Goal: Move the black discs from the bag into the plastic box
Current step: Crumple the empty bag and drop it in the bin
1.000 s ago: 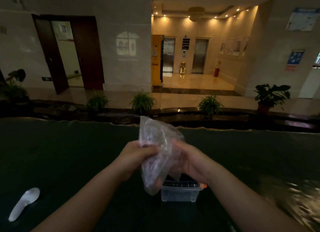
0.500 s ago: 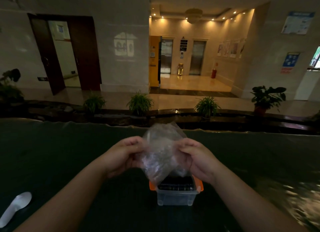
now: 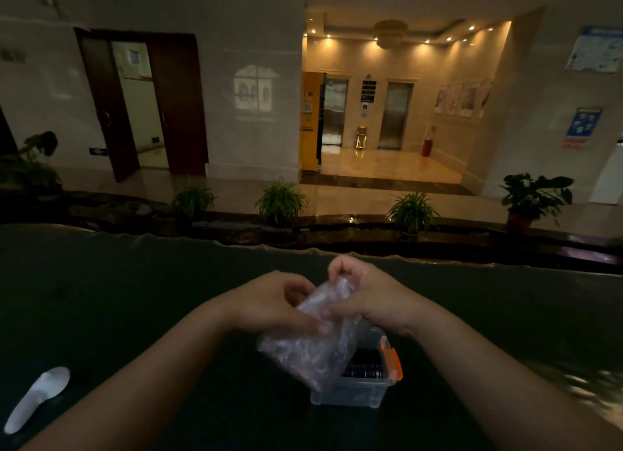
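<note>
Both hands, left (image 3: 276, 304) and right (image 3: 365, 297), pinch clear bag (image 3: 313, 346) over plastic box (image 3: 354, 388); black discs (image 3: 365, 369) inside box. Tip mouth down, shake gently.

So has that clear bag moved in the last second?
Yes. The bag, held upright before, now lies crumpled lower between both hands, over the plastic box on the table.

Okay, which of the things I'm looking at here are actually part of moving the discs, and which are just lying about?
Part of the job:
- clear plastic bag, held in the left hand and right hand
- black discs already in the box
- plastic box with orange latch

Just lying about:
- white scoop at the table's left
- potted plants beyond the table
</note>
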Demonstrator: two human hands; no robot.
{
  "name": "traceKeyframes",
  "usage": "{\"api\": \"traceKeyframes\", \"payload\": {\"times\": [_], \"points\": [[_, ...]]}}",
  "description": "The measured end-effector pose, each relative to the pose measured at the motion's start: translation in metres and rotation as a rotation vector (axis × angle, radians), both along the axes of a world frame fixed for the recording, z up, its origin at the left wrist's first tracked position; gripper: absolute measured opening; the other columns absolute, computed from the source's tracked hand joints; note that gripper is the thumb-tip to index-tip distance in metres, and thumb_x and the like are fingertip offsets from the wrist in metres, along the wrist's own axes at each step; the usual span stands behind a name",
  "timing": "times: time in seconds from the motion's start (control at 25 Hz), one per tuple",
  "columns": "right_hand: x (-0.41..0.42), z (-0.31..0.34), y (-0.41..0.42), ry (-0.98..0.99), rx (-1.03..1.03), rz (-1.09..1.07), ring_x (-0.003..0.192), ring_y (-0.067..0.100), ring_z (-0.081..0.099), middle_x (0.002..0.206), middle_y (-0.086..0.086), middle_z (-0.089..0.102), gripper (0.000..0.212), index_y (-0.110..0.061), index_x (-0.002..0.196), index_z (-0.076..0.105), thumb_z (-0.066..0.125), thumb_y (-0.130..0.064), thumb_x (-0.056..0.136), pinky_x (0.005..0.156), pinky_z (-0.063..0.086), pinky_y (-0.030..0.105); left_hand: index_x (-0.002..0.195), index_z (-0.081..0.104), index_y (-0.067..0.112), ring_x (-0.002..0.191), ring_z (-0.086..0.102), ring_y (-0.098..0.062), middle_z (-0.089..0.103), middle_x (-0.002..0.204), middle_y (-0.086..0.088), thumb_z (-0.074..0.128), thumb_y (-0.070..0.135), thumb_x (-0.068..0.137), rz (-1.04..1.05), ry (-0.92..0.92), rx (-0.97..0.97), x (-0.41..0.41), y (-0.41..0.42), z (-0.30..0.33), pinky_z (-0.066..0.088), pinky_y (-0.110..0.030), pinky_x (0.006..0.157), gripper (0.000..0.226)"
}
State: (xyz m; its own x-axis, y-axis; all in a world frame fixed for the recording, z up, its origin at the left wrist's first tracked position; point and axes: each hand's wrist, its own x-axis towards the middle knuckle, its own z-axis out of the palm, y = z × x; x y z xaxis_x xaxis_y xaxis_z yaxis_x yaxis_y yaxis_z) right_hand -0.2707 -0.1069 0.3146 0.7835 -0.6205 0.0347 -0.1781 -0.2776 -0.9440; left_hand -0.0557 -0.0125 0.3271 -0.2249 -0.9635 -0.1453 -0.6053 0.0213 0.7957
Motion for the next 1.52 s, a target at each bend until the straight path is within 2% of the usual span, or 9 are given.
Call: {"api": "traceKeyframes", "payload": {"times": [0.2, 0.32, 0.56, 0.76, 0.96, 1.08, 1.2, 1.28, 1.52], "points": [[0.010, 0.019, 0.004, -0.139, 0.017, -0.231, 0.105, 0.020, 0.075, 0.120, 0.003, 0.074, 0.067, -0.032, 0.137, 0.058, 0.089, -0.029, 0.078, 0.092, 0.062, 0.049, 0.114, 0.071, 0.018, 0.099, 0.074, -0.020, 0.077, 0.108, -0.004, 0.084, 0.021, 0.079, 0.123, 0.302, -0.017, -0.013, -0.013, -0.008, 0.057, -0.045, 0.090, 0.037], [0.007, 0.009, 0.008, -0.180, 0.293, -0.206, 0.115, 0.027, 0.072, 0.126, 0.006, 0.075, 0.063, -0.022, 0.137, 0.064, 0.080, -0.049, 0.083, 0.102, 0.056, 0.055, 0.121, 0.067, 0.010, 0.102, 0.074, -0.031, 0.077, 0.111, -0.013, 0.085, 0.015, 0.078, 0.276, 0.652, 0.001, -0.012, -0.017, -0.014, 0.061, -0.048, 0.086, 0.047], [0.012, -0.006, 0.010, -0.277, 0.432, -0.196, 0.111, 0.035, 0.074, 0.120, 0.017, 0.077, 0.030, -0.012, 0.124, 0.073, 0.072, -0.024, 0.096, 0.090, 0.063, 0.049, 0.131, 0.063, 0.016, 0.114, 0.068, -0.038, 0.072, 0.122, -0.018, 0.081, 0.023, 0.085, 0.190, 0.857, 0.120, 0.003, -0.019, -0.011, 0.060, -0.047, 0.087, 0.050], [0.006, -0.002, 0.011, -0.396, 0.449, -0.212, 0.099, 0.035, 0.076, 0.123, 0.021, 0.073, 0.024, -0.010, 0.123, 0.072, 0.062, -0.011, 0.101, 0.064, 0.065, 0.034, 0.125, 0.065, 0.028, 0.113, 0.068, -0.037, 0.071, 0.122, -0.010, 0.067, 0.021, 0.094, 0.080, 0.768, 0.031, 0.027, -0.018, -0.009, 0.060, -0.047, 0.084, 0.032], [0.012, -0.001, 0.014, -0.434, 0.391, -0.238, 0.111, 0.034, 0.072, 0.121, 0.020, 0.071, 0.034, -0.008, 0.080, 0.077, 0.058, -0.028, 0.099, 0.084, 0.062, 0.044, 0.094, 0.069, 0.014, 0.092, 0.070, -0.032, 0.068, 0.106, -0.015, 0.056, 0.039, 0.093, 0.149, 0.725, -0.099, 0.025, -0.017, -0.009, 0.060, -0.046, 0.074, 0.028], [0.016, 0.003, 0.021, -0.337, 0.230, -0.308, 0.107, 0.035, 0.074, 0.112, 0.016, 0.075, 0.016, -0.017, 0.087, 0.075, 0.080, -0.032, 0.089, 0.093, 0.060, 0.055, 0.094, 0.068, 0.017, 0.089, 0.073, -0.027, 0.073, 0.101, -0.008, 0.078, 0.023, 0.084, 0.122, 0.478, -0.274, 0.020, -0.018, -0.010, 0.062, -0.041, 0.074, 0.016], [0.008, -0.001, 0.026, -0.336, 0.251, -0.411, 0.105, 0.035, 0.076, 0.122, 0.019, 0.072, 0.052, -0.013, 0.120, 0.063, 0.091, -0.019, 0.077, 0.093, 0.060, 0.056, 0.107, 0.059, 0.011, 0.087, 0.074, -0.032, 0.071, 0.102, -0.017, 0.081, 0.005, 0.078, 0.035, 0.481, -0.338, 0.006, -0.020, -0.008, 0.063, -0.037, 0.066, 0.037], [-0.007, -0.007, 0.033, -0.354, 0.306, -0.366, 0.114, 0.037, 0.073, 0.126, 0.021, 0.073, 0.050, -0.007, 0.130, 0.066, 0.085, -0.018, 0.086, 0.097, 0.059, 0.052, 0.116, 0.053, 0.012, 0.089, 0.074, -0.034, 0.071, 0.103, -0.020, 0.083, 0.007, 0.073, -0.017, 0.547, -0.307, -0.008, -0.024, -0.011, 0.063, -0.040, 0.067, 0.053], [-0.107, -0.046, 0.077, -0.264, 0.149, -0.679, 0.099, 0.028, 0.076, 0.109, 0.014, 0.079, 0.018, -0.014, 0.111, 0.079, 0.075, -0.022, 0.096, 0.079, 0.060, 0.032, 0.110, 0.067, 0.029, 0.093, 0.075, -0.015, 0.074, 0.106, 0.006, 0.082, 0.015, 0.080, -0.229, 0.394, -0.283, -0.091, -0.043, -0.052, 0.062, -0.028, 0.072, 0.036]]}}
